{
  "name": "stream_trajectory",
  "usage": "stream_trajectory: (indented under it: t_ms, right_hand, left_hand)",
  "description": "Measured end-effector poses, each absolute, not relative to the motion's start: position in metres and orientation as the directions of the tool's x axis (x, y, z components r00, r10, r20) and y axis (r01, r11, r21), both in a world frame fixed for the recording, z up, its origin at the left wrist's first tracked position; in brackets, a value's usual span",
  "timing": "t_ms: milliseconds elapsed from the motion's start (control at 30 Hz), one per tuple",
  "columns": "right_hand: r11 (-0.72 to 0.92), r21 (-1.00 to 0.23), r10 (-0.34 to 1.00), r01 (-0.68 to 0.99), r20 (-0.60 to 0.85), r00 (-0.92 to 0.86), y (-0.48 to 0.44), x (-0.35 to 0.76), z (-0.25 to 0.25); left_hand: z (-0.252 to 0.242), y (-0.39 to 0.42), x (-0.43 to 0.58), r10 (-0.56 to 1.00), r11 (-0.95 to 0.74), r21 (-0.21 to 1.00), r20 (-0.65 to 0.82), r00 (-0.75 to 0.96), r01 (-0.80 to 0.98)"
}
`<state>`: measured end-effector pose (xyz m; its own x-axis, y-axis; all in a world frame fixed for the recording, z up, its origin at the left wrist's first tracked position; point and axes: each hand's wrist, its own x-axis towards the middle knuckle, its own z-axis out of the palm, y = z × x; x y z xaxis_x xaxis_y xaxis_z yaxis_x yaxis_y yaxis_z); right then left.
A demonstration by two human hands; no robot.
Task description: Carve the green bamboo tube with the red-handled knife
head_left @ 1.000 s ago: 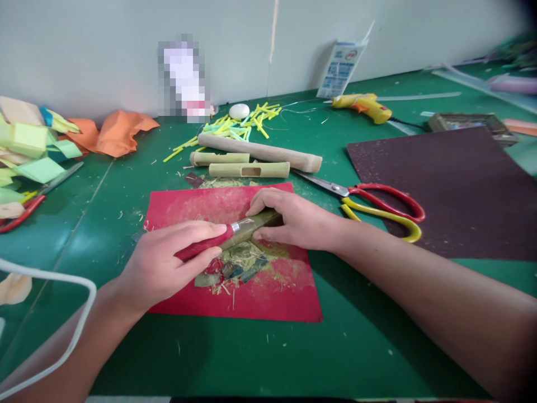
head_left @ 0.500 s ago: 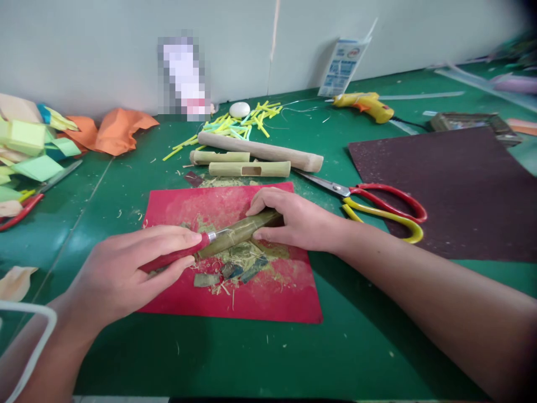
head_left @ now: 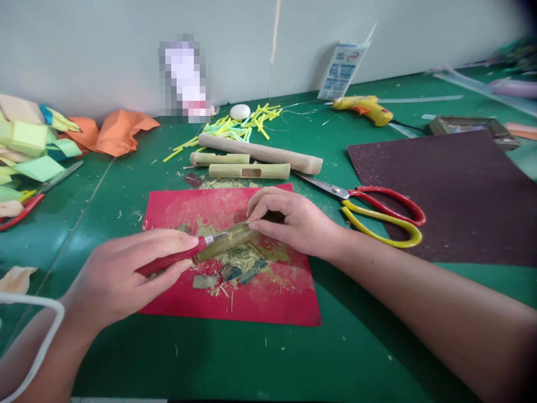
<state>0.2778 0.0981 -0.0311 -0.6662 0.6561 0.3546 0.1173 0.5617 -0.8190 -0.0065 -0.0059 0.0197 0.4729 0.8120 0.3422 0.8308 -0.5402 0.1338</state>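
One red-handled tool (head_left: 168, 262) is in the left hand (head_left: 126, 268), left of the frame's centre; the grip of this hand is clamped around the handle. Its thin metal end lies along a greenish bamboo piece (head_left: 230, 242), which I see at the middle of the frame, slanting up to the right, over a red sheet (head_left: 289, 305). The right hand (head_left: 293, 218) has its grip closed on the farther part of this piece, between thumb and fingers. Just below it, pale shavings (head_left: 245, 258) and dark chips (head_left: 254, 272) are scattered on the sheet. Higher in the frame, on the green bench (head_left: 235, 364), two short bamboo tubes (head_left: 274, 171) rest beside one longer stick (head_left: 268, 153). Large scissors (head_left: 352, 195) lie right of centre.
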Motion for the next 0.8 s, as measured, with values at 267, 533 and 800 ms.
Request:
stream_trajectory:
  t_ms: [267,533,800]
  right_hand:
    - [0.615,-0.714,0.763,0.334,0.432,-0.481,0.097,0.282,-0.022]
    - [0.759,-0.544,0.596,0.358,0.357,-0.720,0.100,0.281,-0.027]
    - [0.782,-0.532,0.561,0.325,0.376,-0.738,0.101,0.283,-0.028]
  left_hand:
    - [0.019,0.000,-0.009,0.816,-0.530,0.090,0.324,0.478,0.843]
    - [0.021,0.001,-0.013,0.824,-0.540,0.181,0.310,0.474,0.822]
    - [0.010,0.002,-0.015,0.866,-0.419,0.153,0.363,0.343,0.895]
